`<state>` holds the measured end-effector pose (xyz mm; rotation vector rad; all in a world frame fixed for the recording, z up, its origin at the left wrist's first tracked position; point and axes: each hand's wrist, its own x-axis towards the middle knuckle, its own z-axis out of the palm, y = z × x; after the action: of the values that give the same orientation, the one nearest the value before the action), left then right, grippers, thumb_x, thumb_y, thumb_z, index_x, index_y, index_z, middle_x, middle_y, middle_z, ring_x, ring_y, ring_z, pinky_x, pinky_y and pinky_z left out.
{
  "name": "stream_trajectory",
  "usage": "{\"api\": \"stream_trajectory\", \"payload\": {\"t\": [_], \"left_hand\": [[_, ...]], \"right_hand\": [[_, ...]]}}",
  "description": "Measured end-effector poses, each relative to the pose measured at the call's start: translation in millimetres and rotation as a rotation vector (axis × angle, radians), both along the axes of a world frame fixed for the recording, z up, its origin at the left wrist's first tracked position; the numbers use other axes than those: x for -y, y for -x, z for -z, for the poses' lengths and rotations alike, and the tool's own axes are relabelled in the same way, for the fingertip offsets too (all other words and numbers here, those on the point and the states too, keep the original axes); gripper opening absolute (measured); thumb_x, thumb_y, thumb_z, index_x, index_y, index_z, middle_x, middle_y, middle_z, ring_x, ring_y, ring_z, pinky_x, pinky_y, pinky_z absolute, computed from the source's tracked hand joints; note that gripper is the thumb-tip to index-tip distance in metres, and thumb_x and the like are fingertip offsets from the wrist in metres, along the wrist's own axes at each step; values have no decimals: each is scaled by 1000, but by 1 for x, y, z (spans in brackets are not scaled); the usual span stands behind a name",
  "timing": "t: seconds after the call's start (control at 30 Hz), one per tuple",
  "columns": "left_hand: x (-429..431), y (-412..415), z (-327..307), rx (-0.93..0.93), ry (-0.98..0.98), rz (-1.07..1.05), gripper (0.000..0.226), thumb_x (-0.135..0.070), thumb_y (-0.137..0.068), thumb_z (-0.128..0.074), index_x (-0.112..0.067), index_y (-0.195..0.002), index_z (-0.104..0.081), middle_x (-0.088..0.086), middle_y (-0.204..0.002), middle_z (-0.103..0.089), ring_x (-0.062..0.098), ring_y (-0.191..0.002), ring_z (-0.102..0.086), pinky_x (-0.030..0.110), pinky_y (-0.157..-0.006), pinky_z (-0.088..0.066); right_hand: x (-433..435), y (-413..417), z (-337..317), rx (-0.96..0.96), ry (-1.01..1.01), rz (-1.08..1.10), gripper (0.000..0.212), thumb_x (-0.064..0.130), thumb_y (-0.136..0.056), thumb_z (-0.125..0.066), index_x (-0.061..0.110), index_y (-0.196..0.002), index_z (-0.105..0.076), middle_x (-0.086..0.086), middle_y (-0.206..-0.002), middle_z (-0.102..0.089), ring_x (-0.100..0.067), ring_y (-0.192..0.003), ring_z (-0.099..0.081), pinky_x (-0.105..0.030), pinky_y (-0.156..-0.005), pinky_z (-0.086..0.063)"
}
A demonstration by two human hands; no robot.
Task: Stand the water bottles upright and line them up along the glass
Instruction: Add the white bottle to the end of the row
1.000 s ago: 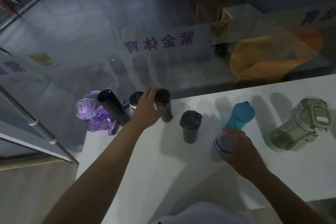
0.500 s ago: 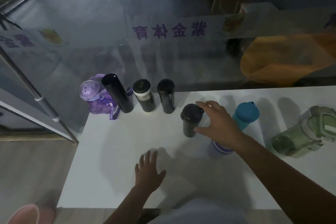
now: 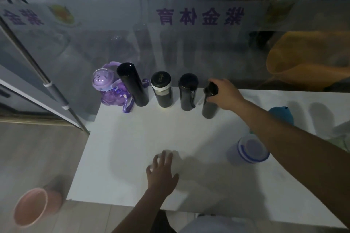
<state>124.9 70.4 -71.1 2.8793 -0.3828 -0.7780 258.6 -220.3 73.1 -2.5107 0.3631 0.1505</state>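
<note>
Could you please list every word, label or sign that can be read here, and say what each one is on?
"育体金紫", purple characters seen mirrored from behind (forwards: 紫金体育), on the frosted band across the glass.
Purple characters on the same band's left stretch: blurred and cut off, not readable.
Print on the purple strap of the purple bottle: too small to read.
Mark on the white-collared flask's lid: too dim to read.

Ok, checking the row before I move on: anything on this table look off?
The blue-lidded bottle lies on its side, away from the glass. The right hand grips a black bottle slightly forward of the row.
</note>
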Motion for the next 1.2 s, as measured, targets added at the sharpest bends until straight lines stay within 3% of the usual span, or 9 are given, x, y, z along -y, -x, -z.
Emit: {"api": "stream_trajectory", "payload": {"t": [0.33, 0.5, 0.63, 0.73, 0.87, 0.97, 1.2], "left_hand": [[-2, -8, -3, -34, 17, 54, 80, -44, -89, -51, -32, -152, -4, -3, -163, 1, 26, -149, -5, 48, -114, -29], [-5, -13, -4, -37, 18, 75, 78, -42, -88, -52, -31, -152, -9, -3, -163, -4, 25, -148, -10, 46, -111, -36], [-3, -16, -8, -43, 39, 66, 75, -42, -87, -52, -29, -151, -15, -1, -162, -10, 26, -146, -14, 46, -113, -33], [5, -19, -14, 27, 54, 90, 72, -32, -86, -53, -30, -149, -20, 0, -159, -16, 25, -146, -15, 40, -116, -26], [18, -24, -20, 51, 140, 102, 65, -26, -85, -56, -31, -145, -31, -4, -151, -32, 20, -140, -27, 33, -112, -30], [28, -22, -17, 56, 172, 140, 61, -26, -87, -55, -30, -144, -35, -5, -148, -39, 17, -138, -32, 29, -111, -29], [46, -5, -2, 31, 42, 222, 72, -49, -91, -45, -33, -153, -12, 3, -163, -5, 27, -150, -5, 40, -120, -15]], "right_hand": [[-1, -27, 8, -3, -17, 45, 75, 22, -78, -74, 25, -142, -36, -10, -143, -39, -34, -127, -44, -45, -104, -41], [0, -9, -6, 15, -64, 48, 93, 40, -71, -78, 40, -145, -21, -5, -152, -29, -33, -136, -31, -53, -107, -36], [4, 41, -25, 126, -81, 132, 71, 39, -78, -72, 28, -139, -37, -2, -146, -38, -26, -132, -38, -42, -107, -37], [8, 101, -23, 55, -78, 204, 62, 43, -83, -66, 27, -138, -41, 3, -146, -40, -19, -131, -39, -36, -107, -35], [3, 178, -6, -32, -16, 143, 64, 53, -77, -67, 32, -133, -44, 4, -139, -45, -13, -119, -46, -29, -98, -38], [-1, 206, 2, -45, 22, 121, 69, 45, -75, -71, 32, -136, -42, 1, -145, -39, -19, -129, -39, -35, -105, -35], [11, 210, 8, -10, 43, 72, 67, 34, -80, -67, 29, -140, -37, -1, -145, -39, -22, -129, -39, -32, -104, -35]]}}
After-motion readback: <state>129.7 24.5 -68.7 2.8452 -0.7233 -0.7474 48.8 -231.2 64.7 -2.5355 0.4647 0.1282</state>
